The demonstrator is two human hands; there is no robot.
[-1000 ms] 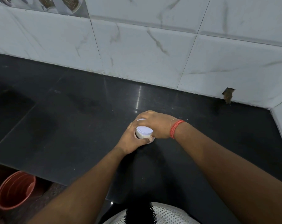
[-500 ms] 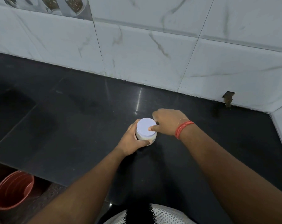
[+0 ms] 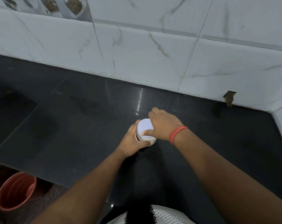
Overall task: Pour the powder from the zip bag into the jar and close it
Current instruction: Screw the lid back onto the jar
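White lid: a pale round lid (image 3: 145,126) sits on the jar (image 3: 146,138), seen from above just right of the frame's centre.
Left hand: the left hand (image 3: 132,143) is wrapped round the jar's body, fingers curled on its left and lower side, steadying it on the desk (image 3: 75,120).
Right hand: the right hand (image 3: 163,125) curls over the lid's right edge, thumb pressed on the lid's lower rim, fingers bent behind it; a red thread band (image 3: 177,134) circles that wrist.
Change: a second ago the right hand covered the whole lid; now it has turned and slid to the right, so most of the lid's top shows. This looks like the end of a twisting stroke.
Meaning for the task: pouring appears done, since no zip bag is in view, and closing is in its last turns; whether the lid is fully tight cannot be told.
Jar position: upright on the dark desk, touching it, well apart from every edge.
Edges: the desk's near edge runs from lower left toward the bottom centre; the tiled wall (image 3: 153,54) bounds the far side and the right corner.
Open room: bare dark surface lies all round the jar, widest to the left.
Beyond: an orange bucket (image 3: 15,191) stands below the desk at lower left.
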